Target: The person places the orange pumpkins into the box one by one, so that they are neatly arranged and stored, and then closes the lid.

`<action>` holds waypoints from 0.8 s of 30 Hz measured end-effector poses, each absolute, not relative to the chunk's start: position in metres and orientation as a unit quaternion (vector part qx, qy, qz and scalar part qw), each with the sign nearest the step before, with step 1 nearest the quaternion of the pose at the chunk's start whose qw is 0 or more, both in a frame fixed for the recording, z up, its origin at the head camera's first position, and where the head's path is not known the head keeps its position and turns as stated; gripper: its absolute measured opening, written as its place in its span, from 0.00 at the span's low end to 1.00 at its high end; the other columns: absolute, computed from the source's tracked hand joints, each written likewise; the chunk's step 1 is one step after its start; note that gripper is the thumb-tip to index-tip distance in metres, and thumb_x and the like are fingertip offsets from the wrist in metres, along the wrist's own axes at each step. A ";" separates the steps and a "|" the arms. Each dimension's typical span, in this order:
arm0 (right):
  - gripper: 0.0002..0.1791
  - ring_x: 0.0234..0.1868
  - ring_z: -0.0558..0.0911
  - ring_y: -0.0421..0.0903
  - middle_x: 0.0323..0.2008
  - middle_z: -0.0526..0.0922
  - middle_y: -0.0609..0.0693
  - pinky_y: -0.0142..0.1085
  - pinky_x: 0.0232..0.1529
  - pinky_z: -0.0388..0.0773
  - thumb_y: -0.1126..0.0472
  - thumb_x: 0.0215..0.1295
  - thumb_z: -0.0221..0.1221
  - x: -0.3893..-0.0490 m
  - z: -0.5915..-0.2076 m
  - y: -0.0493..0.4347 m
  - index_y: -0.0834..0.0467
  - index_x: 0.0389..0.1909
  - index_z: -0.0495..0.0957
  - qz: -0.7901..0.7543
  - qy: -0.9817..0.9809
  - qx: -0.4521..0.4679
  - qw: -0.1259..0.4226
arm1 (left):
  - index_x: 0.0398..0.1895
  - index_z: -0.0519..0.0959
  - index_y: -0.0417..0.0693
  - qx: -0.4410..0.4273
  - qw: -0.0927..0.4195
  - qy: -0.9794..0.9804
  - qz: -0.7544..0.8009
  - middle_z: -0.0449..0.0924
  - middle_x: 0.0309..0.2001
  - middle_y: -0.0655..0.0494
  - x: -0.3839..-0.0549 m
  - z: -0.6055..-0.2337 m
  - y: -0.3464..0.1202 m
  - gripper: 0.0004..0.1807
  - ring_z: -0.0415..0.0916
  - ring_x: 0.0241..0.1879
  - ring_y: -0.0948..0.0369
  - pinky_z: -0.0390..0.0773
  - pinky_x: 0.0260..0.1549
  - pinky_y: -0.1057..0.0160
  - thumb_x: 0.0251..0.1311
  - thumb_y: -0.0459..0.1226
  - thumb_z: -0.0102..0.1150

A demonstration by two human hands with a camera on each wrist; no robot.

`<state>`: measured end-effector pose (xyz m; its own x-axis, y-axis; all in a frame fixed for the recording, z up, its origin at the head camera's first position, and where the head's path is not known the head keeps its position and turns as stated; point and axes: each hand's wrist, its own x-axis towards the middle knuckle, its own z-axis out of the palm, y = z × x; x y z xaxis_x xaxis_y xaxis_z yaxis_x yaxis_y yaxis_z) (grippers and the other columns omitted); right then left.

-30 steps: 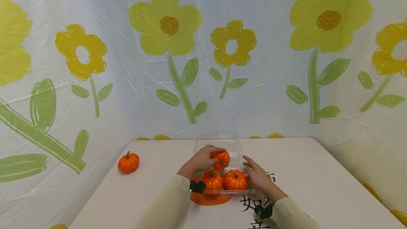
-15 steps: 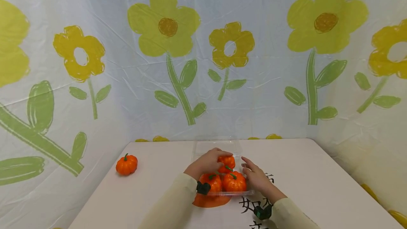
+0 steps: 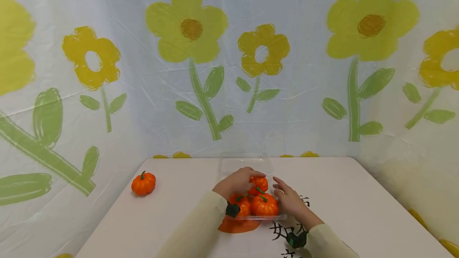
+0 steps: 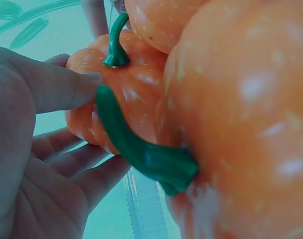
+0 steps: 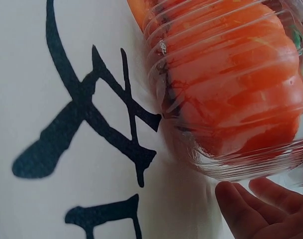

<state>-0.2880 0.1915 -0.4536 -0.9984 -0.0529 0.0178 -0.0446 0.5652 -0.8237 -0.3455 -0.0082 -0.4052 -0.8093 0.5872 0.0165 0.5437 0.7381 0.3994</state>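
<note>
My left hand [image 3: 237, 183] grips an orange toy pumpkin [image 3: 261, 185] with a green stem, above the back part of a clear plastic clamshell box [image 3: 263, 218]. In the left wrist view the thumb presses on that pumpkin [image 4: 136, 87] and the fingers lie round its other side. Two more pumpkins sit side by side at the front of the box, the left one [image 3: 244, 207] partly behind my wrist, the right one [image 3: 264, 206] in full sight. My right hand [image 3: 291, 200] is at the box's right side, fingers extended; the right wrist view has its fingertips [image 5: 225, 191] close against the ribbed wall.
A separate pumpkin [image 3: 143, 183] stands on the pale table [image 3: 150, 226] at the left. The box's lid [image 3: 245, 165] lies open toward the back edge. Black characters [image 3: 279, 230] and an orange patch [image 3: 238, 227] mark the table surface. A flowered cloth [image 3: 305, 90] hangs behind.
My left hand has moved to the right with the pumpkin, over the back right part of the box. My right hand has stayed nearly in place.
</note>
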 end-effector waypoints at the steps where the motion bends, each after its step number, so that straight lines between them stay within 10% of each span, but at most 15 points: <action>1: 0.29 0.55 0.79 0.61 0.66 0.70 0.64 0.61 0.58 0.72 0.58 0.73 0.45 -0.288 -0.454 0.192 0.52 0.74 0.57 -0.466 0.885 -0.025 0.005 | 0.63 0.74 0.70 0.307 0.053 0.930 0.193 0.73 0.61 0.55 -0.345 -0.405 -0.008 0.31 0.73 0.58 0.57 0.75 0.60 0.56 0.60 0.29 0.54; 24: 0.30 0.64 0.71 0.66 0.67 0.67 0.64 0.59 0.58 0.73 0.57 0.75 0.44 -0.290 -0.455 0.191 0.53 0.75 0.51 -0.481 0.876 -0.017 0.016 | 0.58 0.79 0.69 0.299 0.037 0.936 0.182 0.79 0.56 0.64 -0.349 -0.405 0.003 0.30 0.74 0.59 0.61 0.73 0.61 0.60 0.57 0.26 0.58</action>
